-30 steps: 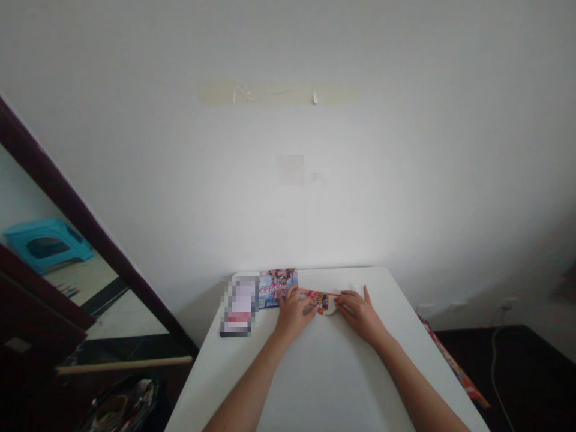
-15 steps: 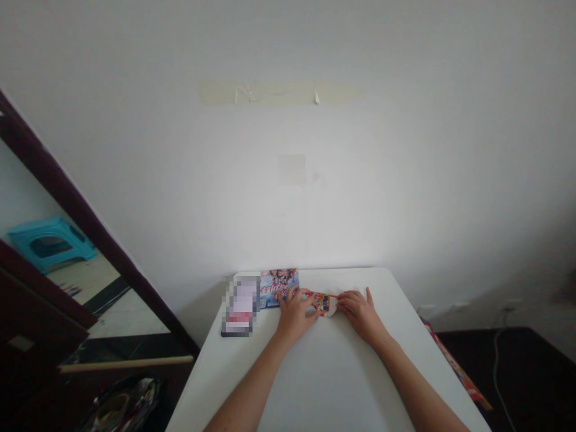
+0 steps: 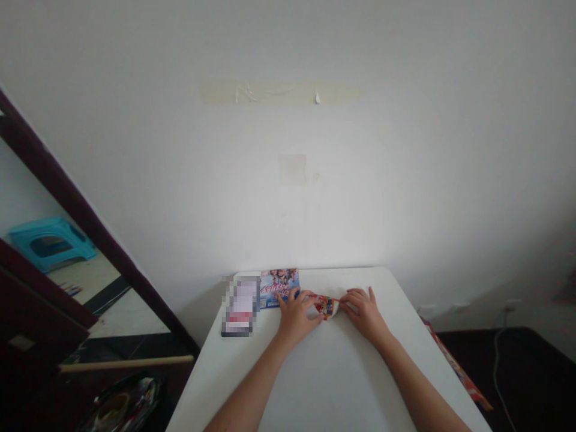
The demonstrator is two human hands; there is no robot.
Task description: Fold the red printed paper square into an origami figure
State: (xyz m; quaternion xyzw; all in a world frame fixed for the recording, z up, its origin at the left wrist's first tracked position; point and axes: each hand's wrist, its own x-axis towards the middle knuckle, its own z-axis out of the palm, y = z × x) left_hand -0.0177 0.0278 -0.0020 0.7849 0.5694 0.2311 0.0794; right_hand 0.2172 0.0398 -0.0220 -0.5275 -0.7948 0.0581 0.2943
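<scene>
A small colourful printed sheet (image 3: 327, 307), red, yellow and white, lies between my hands near the far side of the white table (image 3: 324, 372). My left hand (image 3: 297, 317) grips its left part, thumb at the near edge and fingers over the far edge. At the right end, my right hand (image 3: 362, 311) pinches a corner between thumb and fingertips, with the little finger raised. The sheet looks bent there, narrowing towards the pinch. Just behind my left hand is a blue printed booklet or card (image 3: 279, 287) with pictured figures and red lettering, partly covered by the fingers.
A blurred-out phone-like slab (image 3: 240, 306) lies at the table's left. Behind the table rises a white wall (image 3: 288, 228). A dark-framed mirror (image 3: 112, 246) leans on the left, reflecting a blue stool (image 3: 51, 243). On the floor, a dark bag (image 3: 121, 405) holds a tape roll.
The sheet's right end has gone from lying flat and rounded to bent and narrowed at my right fingertips. Both hands have shifted slightly to the right.
</scene>
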